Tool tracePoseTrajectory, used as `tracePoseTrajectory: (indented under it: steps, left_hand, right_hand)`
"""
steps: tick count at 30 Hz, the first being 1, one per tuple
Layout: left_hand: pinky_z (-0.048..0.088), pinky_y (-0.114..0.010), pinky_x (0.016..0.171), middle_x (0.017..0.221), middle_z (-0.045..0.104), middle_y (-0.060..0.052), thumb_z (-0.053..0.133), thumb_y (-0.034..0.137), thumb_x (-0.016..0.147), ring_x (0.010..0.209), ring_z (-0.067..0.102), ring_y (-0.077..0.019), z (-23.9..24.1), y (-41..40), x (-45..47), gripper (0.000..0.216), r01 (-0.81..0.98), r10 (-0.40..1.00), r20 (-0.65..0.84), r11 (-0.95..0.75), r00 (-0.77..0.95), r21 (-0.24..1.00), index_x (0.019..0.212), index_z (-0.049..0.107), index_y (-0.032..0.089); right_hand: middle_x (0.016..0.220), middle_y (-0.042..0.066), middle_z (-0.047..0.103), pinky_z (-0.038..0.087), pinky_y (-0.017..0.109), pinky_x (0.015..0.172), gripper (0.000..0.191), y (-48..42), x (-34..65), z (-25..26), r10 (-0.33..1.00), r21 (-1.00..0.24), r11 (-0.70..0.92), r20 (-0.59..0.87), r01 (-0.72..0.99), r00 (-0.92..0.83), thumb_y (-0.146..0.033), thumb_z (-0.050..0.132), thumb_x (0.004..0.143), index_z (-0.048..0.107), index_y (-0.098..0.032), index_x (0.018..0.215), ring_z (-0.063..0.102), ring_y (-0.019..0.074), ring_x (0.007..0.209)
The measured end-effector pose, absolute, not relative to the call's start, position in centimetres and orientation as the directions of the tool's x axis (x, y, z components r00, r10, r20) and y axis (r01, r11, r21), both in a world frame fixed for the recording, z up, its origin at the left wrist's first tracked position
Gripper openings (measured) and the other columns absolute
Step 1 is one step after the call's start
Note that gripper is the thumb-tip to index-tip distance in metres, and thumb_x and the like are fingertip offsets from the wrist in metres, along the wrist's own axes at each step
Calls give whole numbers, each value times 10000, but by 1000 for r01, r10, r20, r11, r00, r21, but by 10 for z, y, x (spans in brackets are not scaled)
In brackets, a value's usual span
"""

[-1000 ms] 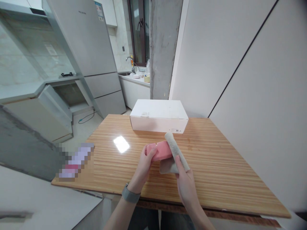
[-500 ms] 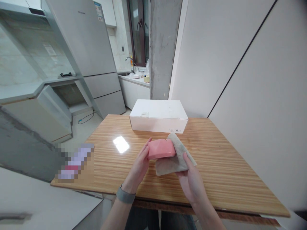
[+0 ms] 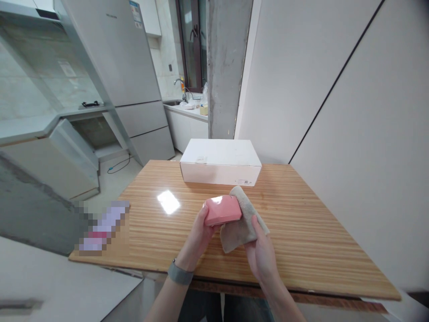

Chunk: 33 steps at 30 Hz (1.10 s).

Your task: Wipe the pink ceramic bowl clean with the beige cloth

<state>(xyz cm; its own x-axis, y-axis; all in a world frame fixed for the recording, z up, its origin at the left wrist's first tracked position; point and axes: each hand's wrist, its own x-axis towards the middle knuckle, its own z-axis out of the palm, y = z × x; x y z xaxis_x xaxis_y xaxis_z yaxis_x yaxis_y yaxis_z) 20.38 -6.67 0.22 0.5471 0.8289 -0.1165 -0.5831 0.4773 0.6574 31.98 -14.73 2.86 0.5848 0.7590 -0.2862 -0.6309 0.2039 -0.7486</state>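
In front of the white rectangular cardboard box (image 3: 221, 162) on the striped wooden table (image 3: 301, 241), the left hand (image 3: 197, 235) grips a rounded pink plastic case (image 3: 223, 210). The right hand (image 3: 260, 254), fingers closed on a beige cloth (image 3: 241, 220), has drawn it back against the case's right end, so wiping appears to continue.

A white box (image 3: 220, 162) is set at the far side of the table (image 3: 301, 232). Beyond the table, a fridge (image 3: 127, 76), a pillar (image 3: 225, 67) and a sink tap (image 3: 182, 87) are seen.
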Motion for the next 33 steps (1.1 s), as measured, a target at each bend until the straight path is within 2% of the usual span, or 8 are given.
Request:
tracePoseTrajectory:
  steps: [5, 9, 16, 19, 23, 25, 30, 33]
  left_hand:
    - [460, -432, 984, 1168, 686, -126, 596, 519, 845, 1153, 593, -307, 0, -67, 204, 535, -569, 858, -122, 430, 499, 701, 1224, 615, 143]
    - [464, -405, 967, 1226, 648, -111, 644, 459, 827, 1136, 595, -280, -2, -65, 205, 586, -553, 896, -102, 352, 432, 755, 1332, 527, 186]
    - [448, -366, 963, 1168, 638, -99, 748, 403, 746, 1115, 584, -264, -10, -55, 209, 718, -394, 952, -70, 190, 299, 899, 1379, 472, 205]
    - [455, -347, 954, 1185, 629, -97, 764, 405, 728, 1116, 581, -252, -9, -53, 209, 754, -413, 934, -93, 240, 344, 878, 1391, 462, 213]
    - [467, -339, 936, 1191, 648, -63, 649, 405, 811, 1119, 582, -220, -2, -51, 204, 635, -509, 871, -158, 409, 465, 757, 1402, 462, 264]
    - [449, -340, 959, 1206, 654, -47, 639, 363, 819, 1129, 579, -206, 0, -50, 201, 597, -507, 853, -169, 440, 493, 742, 1388, 481, 277]
    - [336, -353, 1082, 1256, 643, -89, 678, 416, 813, 1247, 515, -244, -5, -58, 200, 522, -538, 889, -41, 312, 456, 783, 1275, 594, 188]
    - [371, -383, 1045, 1221, 651, -101, 674, 455, 804, 1191, 556, -266, -4, -68, 204, 556, -556, 886, -9, 298, 464, 776, 1281, 564, 191]
  right_hand:
    - [1141, 34, 732, 525, 368, 933, 425, -148, 318, 27, 753, -775, 210, -260, -596, 605, -472, 781, 677, 742, -243, 1034, 616, 261, 1146]
    - [1133, 36, 735, 528, 379, 929, 441, -147, 316, 25, 733, -788, 226, -250, -573, 633, -471, 794, 658, 743, -244, 1032, 623, 262, 1136]
    - [1050, 33, 759, 516, 384, 955, 481, -148, 317, 26, 729, -797, 217, -252, -564, 636, -482, 811, 636, 738, -233, 1041, 600, 278, 1177]
    - [1089, 37, 749, 505, 383, 977, 479, -148, 320, 26, 723, -795, 222, -255, -565, 642, -477, 811, 637, 739, -226, 1039, 591, 280, 1194]
    - [1150, 33, 730, 502, 377, 984, 464, -145, 327, 28, 710, -778, 247, -260, -577, 655, -473, 805, 651, 737, -239, 1046, 569, 278, 1228]
    - [1147, 41, 730, 511, 379, 972, 450, -144, 331, 29, 719, -771, 254, -253, -584, 647, -471, 796, 667, 737, -232, 1045, 571, 281, 1226]
    - [1176, 49, 719, 556, 385, 904, 452, -143, 333, 32, 735, -736, 228, -300, -638, 609, -459, 794, 673, 729, -228, 1055, 582, 293, 1208]
    - [1180, 65, 717, 567, 391, 882, 446, -144, 329, 32, 762, -731, 192, -309, -654, 569, -460, 783, 683, 734, -215, 1052, 607, 300, 1172]
